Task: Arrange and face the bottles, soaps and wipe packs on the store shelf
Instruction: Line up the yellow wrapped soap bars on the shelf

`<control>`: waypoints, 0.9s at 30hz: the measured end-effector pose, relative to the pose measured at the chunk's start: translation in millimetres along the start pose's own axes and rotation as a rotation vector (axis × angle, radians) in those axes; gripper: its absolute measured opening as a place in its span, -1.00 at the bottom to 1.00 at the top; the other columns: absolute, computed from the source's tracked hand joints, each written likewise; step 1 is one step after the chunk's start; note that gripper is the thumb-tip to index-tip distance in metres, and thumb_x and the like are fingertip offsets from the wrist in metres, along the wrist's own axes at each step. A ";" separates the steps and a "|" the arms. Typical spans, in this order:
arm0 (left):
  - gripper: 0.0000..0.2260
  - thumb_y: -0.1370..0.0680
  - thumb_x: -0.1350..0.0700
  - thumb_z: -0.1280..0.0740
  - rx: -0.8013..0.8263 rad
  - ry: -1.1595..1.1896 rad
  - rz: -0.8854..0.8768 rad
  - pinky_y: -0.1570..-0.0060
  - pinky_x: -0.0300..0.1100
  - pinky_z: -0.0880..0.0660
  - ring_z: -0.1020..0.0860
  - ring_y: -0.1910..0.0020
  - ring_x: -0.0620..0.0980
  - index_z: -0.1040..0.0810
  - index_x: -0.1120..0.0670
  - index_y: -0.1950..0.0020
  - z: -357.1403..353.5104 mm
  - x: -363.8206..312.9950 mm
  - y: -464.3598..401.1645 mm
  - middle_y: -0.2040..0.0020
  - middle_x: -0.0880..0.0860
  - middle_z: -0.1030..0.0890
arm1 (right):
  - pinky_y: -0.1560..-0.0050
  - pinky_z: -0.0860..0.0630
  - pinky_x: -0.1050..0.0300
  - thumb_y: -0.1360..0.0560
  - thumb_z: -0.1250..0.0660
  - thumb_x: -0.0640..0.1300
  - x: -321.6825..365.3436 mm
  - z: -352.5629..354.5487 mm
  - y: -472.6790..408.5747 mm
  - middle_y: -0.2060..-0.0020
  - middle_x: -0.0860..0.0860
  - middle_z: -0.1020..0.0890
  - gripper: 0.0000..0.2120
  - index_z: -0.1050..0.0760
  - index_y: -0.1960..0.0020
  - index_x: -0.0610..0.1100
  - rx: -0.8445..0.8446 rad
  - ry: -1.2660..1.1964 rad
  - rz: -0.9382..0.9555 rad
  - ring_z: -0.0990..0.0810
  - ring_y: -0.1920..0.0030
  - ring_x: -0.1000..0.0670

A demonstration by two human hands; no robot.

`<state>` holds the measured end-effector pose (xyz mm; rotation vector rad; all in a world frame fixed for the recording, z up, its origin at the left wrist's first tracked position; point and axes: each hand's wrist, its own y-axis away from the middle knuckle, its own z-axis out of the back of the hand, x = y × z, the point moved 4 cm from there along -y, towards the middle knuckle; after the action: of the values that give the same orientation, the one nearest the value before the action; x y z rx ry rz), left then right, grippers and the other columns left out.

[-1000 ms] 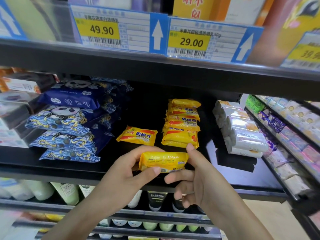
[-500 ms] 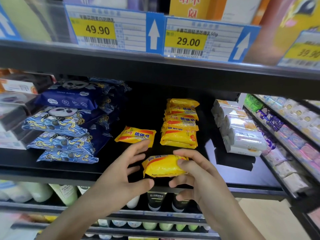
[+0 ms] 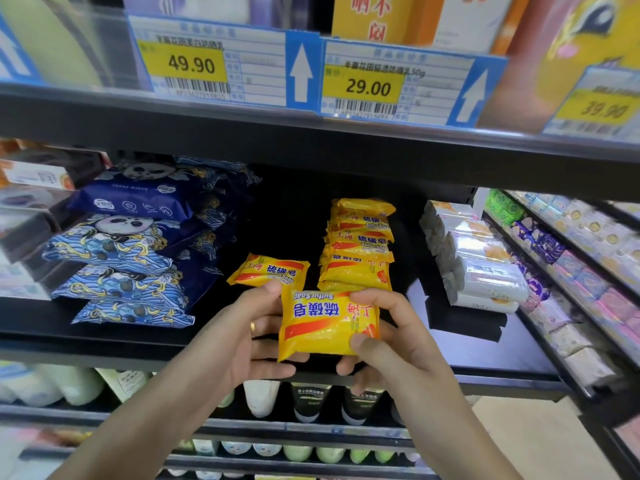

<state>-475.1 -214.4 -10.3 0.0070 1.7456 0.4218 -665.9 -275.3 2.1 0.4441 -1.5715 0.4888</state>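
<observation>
Shelf: a black store shelf (image 3: 138, 336) with several levels; the middle level carries the soaps and wipe packs.
Upper level: big packages stand here, partly blurred; on its front edge hang the price tags (image 3: 221, 67), which read "49.90", "29.00" and "39.90", with white arrows that point up.
Lower levels: white and green bottles (image 3: 261, 396) and dark tubes stand below the middle level, behind the forearms.
Wipe packs: a pile of dark blue wipe packs (image 3: 117, 244) with a panda drawing lies at the left of the middle level.
White soaps: a pile of white wrapped soaps (image 3: 485, 268) lies at the right, well apart from the hands.
Soap stack: a stack of yellow soaps (image 3: 358, 244) stands behind the hands; "Sulfur Soap" can be read on the wrappers.
Single soap: one yellow soap (image 3: 270, 271) lies flat just left of the stack, its writing upright.
Held soap: a yellow soap pack (image 3: 327, 323) is in front of the middle level, above its front edge; its label "Sulfur Soap" is upside down.
Left hand: the left hand (image 3: 239, 344) grips the left end of the pack, a ring on one finger.
Right hand: the right hand (image 3: 391, 344) pinches the right end, thumb on the front.
</observation>
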 end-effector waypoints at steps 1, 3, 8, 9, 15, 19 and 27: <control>-0.45 -0.36 -0.24 -0.33 0.009 -0.024 0.003 0.12 -0.05 -0.66 -0.74 0.05 0.15 -0.63 0.07 -0.21 -1.0 -1.3 0.4 0.05 0.12 -0.76 | 0.21 -0.61 0.02 -0.62 -0.29 -0.33 -0.8 -1.2 0.4 0.00 -0.08 -0.71 -0.62 -0.56 -0.14 0.17 0.021 0.015 0.005 -0.66 0.20 -0.09; -0.50 -0.37 -0.20 -0.43 0.046 -0.064 0.005 -0.08 0.01 -0.61 -0.73 -0.03 0.10 -0.66 0.06 -0.20 -2.4 -4.6 2.7 0.00 0.09 -0.76 | 0.17 -0.61 0.04 -0.63 -0.29 -0.34 -2.5 -3.6 1.5 -0.01 -0.06 -0.70 -0.60 -0.55 -0.15 0.18 0.053 0.041 0.013 -0.66 0.17 -0.08; -0.68 -0.52 0.03 -0.48 0.075 -0.182 -0.005 -0.25 0.04 -0.57 -0.71 -0.13 0.06 -0.65 0.07 -0.25 -7.0 -10.5 9.5 -0.12 0.07 -0.74 | 0.12 -0.61 0.06 -0.64 -0.28 -0.36 -5.6 -3.3 3.3 0.00 -0.05 -0.69 -0.58 -0.54 -0.17 0.18 0.095 0.084 0.025 -0.66 0.14 -0.07; -0.69 -0.51 0.06 -0.45 0.063 -0.184 -0.010 -0.26 0.04 -0.57 -0.71 -0.13 0.06 -0.65 0.08 -0.24 -7.0 -10.6 10.1 -0.12 0.07 -0.74 | 0.10 -0.62 0.06 -0.64 -0.28 -0.35 -6.3 -2.9 3.6 -0.02 -0.04 -0.69 -0.58 -0.53 -0.17 0.19 0.103 0.093 0.022 -0.66 0.13 -0.06; -0.69 -0.46 0.06 -0.47 -0.019 -0.211 -0.083 -0.21 0.05 -0.62 -0.72 -0.08 0.04 -0.65 0.08 -0.19 -3.6 -8.3 13.8 -0.08 0.04 -0.75 | -0.14 -0.63 -0.09 -0.55 -0.33 -0.15 -10.6 -0.5 8.1 -0.21 0.06 -0.63 -0.61 -0.48 -0.31 0.20 0.168 0.123 0.052 -0.68 -0.11 -0.10; -0.68 -0.44 0.11 -0.48 -0.038 -0.164 -0.165 -0.07 -0.15 -0.66 -0.72 -0.07 0.03 -0.63 0.11 -0.18 -0.8 -6.8 14.7 -0.08 0.06 -0.74 | -0.28 -0.56 -0.24 -0.51 -0.40 -0.15 -12.4 3.0 9.4 -0.28 0.11 -0.60 -0.62 -0.43 -0.23 0.18 0.104 0.055 0.084 -0.67 -0.16 -0.13; -0.74 -0.42 0.16 -0.50 0.003 -0.148 -0.267 0.01 -0.29 -0.59 -0.72 -0.02 0.03 -0.62 0.09 -0.09 -1.3 -0.8 15.2 -0.01 0.08 -0.73 | -0.22 -0.59 -0.10 -0.49 -0.50 0.08 -16.0 6.4 4.2 -0.09 0.08 -0.72 -0.65 -0.46 -0.21 0.17 -0.053 0.107 0.064 -0.67 -0.15 0.04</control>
<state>-479.5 -200.8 -5.1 -0.1864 1.5747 0.2165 -672.7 -275.5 -14.3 0.3235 -1.4949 0.5108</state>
